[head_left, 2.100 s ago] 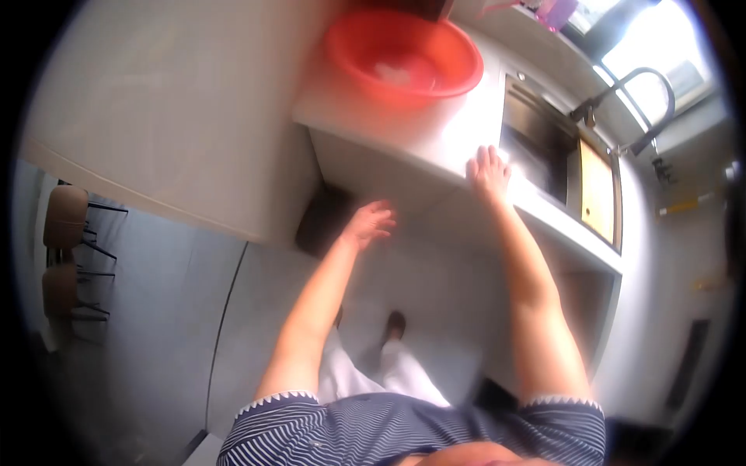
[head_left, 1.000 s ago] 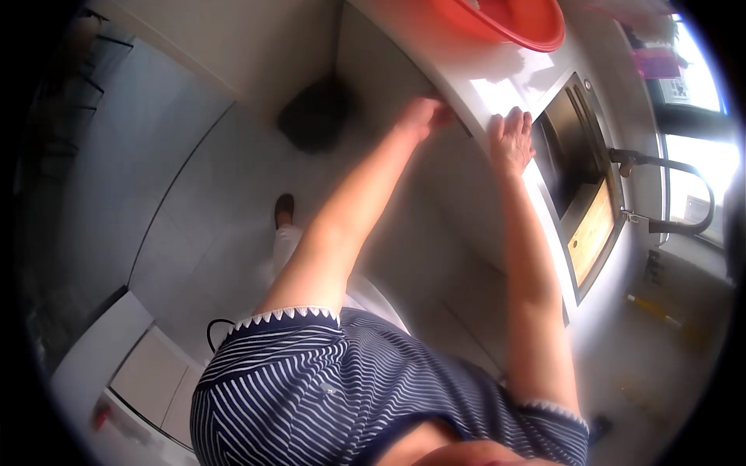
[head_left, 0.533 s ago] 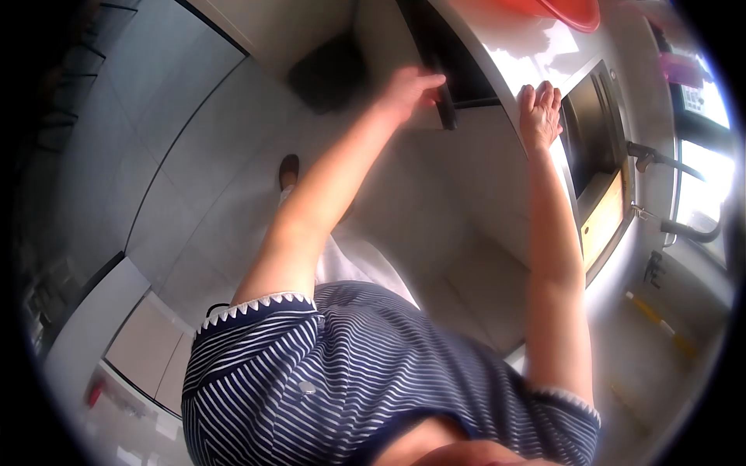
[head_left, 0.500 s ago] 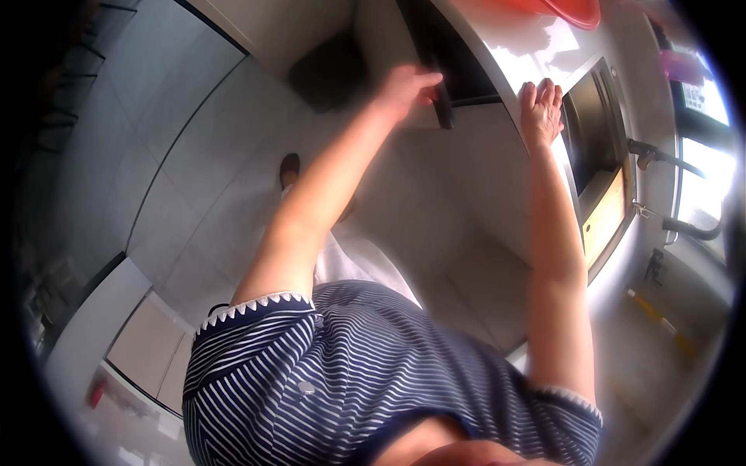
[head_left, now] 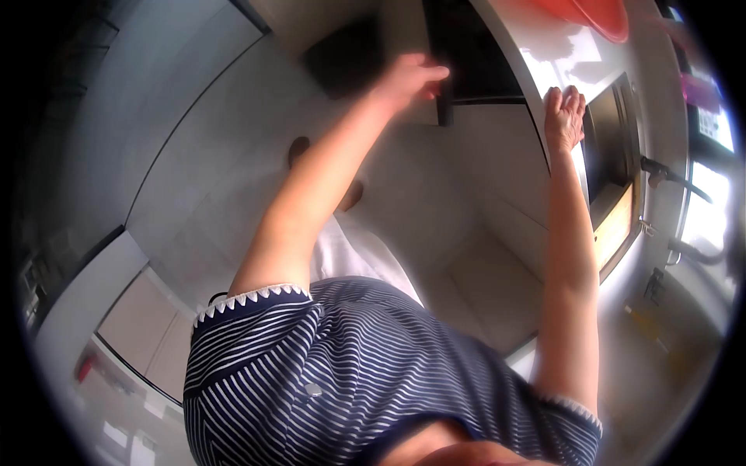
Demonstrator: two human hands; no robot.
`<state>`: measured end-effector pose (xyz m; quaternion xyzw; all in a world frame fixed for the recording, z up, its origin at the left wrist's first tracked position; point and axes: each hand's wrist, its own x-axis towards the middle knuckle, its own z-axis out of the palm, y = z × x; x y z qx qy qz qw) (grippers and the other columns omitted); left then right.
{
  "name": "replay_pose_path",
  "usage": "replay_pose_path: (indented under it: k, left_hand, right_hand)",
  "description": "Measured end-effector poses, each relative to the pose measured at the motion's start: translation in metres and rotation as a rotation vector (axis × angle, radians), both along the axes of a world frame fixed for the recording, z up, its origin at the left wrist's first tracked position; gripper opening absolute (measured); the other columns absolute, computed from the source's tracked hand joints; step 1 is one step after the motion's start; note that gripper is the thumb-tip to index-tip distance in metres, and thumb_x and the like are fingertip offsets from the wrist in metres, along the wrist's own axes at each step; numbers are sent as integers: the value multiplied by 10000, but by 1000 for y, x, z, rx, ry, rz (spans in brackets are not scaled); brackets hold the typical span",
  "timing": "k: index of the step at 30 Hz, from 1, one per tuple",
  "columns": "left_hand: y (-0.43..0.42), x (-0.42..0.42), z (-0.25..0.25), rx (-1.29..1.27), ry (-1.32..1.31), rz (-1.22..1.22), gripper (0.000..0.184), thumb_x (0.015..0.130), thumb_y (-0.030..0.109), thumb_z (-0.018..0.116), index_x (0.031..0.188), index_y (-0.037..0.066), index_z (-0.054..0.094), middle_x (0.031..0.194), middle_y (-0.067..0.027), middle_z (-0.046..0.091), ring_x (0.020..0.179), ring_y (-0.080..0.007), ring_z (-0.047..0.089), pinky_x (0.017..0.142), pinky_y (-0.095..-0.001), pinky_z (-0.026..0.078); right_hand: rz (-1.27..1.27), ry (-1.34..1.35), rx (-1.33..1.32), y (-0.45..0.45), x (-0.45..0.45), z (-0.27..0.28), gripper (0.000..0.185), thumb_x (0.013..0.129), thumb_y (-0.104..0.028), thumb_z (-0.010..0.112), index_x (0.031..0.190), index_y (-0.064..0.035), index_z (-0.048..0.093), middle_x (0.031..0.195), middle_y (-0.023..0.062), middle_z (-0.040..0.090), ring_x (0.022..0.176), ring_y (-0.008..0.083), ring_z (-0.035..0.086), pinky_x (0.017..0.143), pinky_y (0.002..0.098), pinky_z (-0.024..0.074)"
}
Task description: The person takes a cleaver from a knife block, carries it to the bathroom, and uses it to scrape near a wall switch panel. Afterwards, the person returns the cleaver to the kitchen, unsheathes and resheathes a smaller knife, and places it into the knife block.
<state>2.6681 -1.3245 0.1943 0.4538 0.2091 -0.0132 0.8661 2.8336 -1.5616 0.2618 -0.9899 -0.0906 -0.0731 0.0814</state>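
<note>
My left hand [head_left: 410, 81] is at the edge of an open cabinet door [head_left: 444, 105], its fingers bent round the dark edge; motion blurs the grip a little. Behind the door lies the cabinet's black opening [head_left: 475, 66]. My right hand [head_left: 565, 120] lies flat on the white countertop [head_left: 536, 66] beside the sink, fingers stretched out and holding nothing.
A red-orange basin [head_left: 594, 17] stands on the counter. The sink [head_left: 610, 144] has a wooden board [head_left: 614, 225] across its near part and a dark faucet [head_left: 676, 180] beside it. A dark block-like shape [head_left: 342, 58] is on the floor past my left arm.
The view has shifted slightly, so the counter and sink appear farther right. Both hands keep their places, the left at the door and the right on the counter. My second shoe shows more.
</note>
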Motion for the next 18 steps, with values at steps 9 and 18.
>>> replay_pose_path:
  k: [9,18]
  left_hand:
    - [6,-14,7,-10,-9,28,232,804,160,648,953,2,566,806,-54,615,649,-121,590,535,-231,454]
    - [3,-15,1,-34,13,69,232,784,153,670,941,11,575,800,-67,629,660,-145,609,548,-256,473]
  right_hand:
    - [43,-1,19,-3,1,0,736,803,-665,315,1366,-191,319,1451,92,228,1293,315,301,977,611,205]
    - [82,29,27,-6,4,1,755,790,-686,296,1366,-199,312,1449,92,226,1312,294,266,993,555,220]
